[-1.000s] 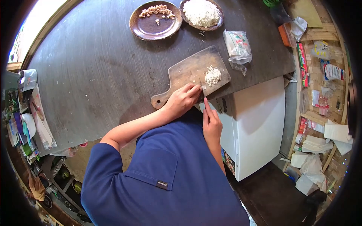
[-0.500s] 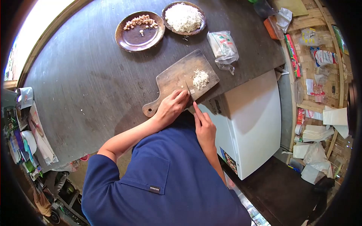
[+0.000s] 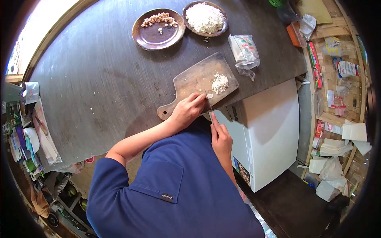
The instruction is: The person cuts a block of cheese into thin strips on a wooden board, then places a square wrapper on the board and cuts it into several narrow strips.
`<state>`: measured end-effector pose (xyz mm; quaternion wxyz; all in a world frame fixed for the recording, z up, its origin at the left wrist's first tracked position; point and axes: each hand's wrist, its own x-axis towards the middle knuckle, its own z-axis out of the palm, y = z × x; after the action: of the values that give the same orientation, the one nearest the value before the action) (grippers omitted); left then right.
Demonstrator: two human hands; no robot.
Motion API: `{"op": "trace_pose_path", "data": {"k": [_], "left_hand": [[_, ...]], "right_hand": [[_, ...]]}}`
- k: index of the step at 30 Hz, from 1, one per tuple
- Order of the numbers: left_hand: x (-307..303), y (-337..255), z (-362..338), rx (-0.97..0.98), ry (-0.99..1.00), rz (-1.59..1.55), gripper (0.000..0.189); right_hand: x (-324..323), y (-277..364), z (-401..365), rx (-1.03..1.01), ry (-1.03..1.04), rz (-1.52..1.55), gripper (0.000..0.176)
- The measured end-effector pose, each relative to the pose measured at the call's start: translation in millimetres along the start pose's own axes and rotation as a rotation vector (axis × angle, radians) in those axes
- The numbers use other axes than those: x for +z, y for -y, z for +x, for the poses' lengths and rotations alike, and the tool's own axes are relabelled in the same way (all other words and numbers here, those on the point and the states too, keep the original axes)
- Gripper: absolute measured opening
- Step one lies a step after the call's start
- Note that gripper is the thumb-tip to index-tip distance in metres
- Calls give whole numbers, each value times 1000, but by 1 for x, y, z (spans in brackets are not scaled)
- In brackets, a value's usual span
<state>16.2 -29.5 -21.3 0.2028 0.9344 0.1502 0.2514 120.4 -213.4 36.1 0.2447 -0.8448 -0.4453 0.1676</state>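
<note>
A wooden cutting board [image 3: 193, 82] with a holed handle lies near the table edge. My left hand [image 3: 189, 108] rests on its near side, fingertips pinched together against the blade; what they hold is hidden. My right hand [image 3: 220, 137] grips a knife [image 3: 209, 106] by its handle, index finger stretched along it, the blade over the board's near edge. Beside the blade sits a small white piece [image 3: 210, 96]. A heap of thin white shreds [image 3: 220, 83] lies at the board's right end.
Beyond the board stand a brown plate [image 3: 158, 43] with small brownish pieces and another plate [image 3: 227, 28] heaped with white shreds. A printed plastic packet [image 3: 244, 49] lies right of them. A white appliance [image 3: 274, 135] stands below the table edge, beside a cluttered woven wall [image 3: 331, 101].
The knife and my right hand have drawn back slightly toward my body. My left hand stays at the board. The whole view has shifted, so things appear farther right.
</note>
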Motion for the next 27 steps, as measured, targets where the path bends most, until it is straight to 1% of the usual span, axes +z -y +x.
{"op": "trace_pose_path", "data": {"k": [2,9,11,15,17,21,23,27], "left_hand": [[-2,0,2,36,-33,9,34],[-2,-1,3,5,-51,-11,31],[0,2,0,13,-22,-26,33],[0,2,0,25,-33,-34,32],[-1,1,1,12,-36,-54,31],[-2,2,4,13,-57,-29,30],[0,3,0,13,-37,-56,30],[-1,2,2,17,-64,-73,29]], "right_hand": [[-2,-2,-5,22,-5,-20,48],[6,6,22,-32,-55,21,49],[1,4,10,-7,-18,3,48],[2,-5,3,10,14,-29,48],[10,-3,15,-25,-43,6,49],[7,5,27,-51,-50,54,49],[1,4,12,13,18,1,48],[2,-4,4,33,26,1,48]]}}
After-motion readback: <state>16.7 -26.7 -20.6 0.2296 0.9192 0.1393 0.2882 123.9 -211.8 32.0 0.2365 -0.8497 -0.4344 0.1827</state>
